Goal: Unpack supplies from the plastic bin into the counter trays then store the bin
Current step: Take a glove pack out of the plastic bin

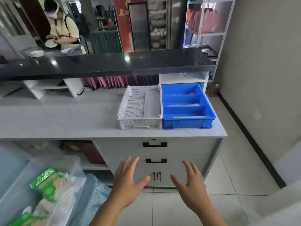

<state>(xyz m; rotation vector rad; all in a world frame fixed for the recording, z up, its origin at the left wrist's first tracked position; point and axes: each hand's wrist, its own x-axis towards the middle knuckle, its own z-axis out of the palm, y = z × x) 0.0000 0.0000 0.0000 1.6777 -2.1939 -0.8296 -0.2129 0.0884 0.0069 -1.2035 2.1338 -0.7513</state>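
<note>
Clearly, from the head view, both hands hang empty in front of the cabinet: the left hand [128, 181] and the right hand [192, 183] have fingers spread and relaxed, gripping nothing, held apart over the floor tiles.

The clear plastic bin [48, 181] sits low at the person's left, below counter height, well apart from both trays. It holds green packets [47, 181] and what look like clear-wrapped bundles, piled loosely above the near rim.

What could go wrong, as I judge it: the wrapped goods look slick and are heaped unevenly, so a one-handed grab may drag a neighbouring packet over the rim onto the floor. The bin also stands to one side, so each transfer means a turn and a lift past the counter edge [114, 136], where a packet could catch. Putting items into the wrong compartment is another risk, since the contents already there are hard to make out.

On the counter, the white perforated tray [130, 103] touches the blue divided tray [187, 118] side by side. The white one holds a pale wrapped stack along its right part. The blue one has three compartments; the far and middle ones hold clear-wrapped items I cannot identify, and the nearest shows nothing I can discern.
</note>
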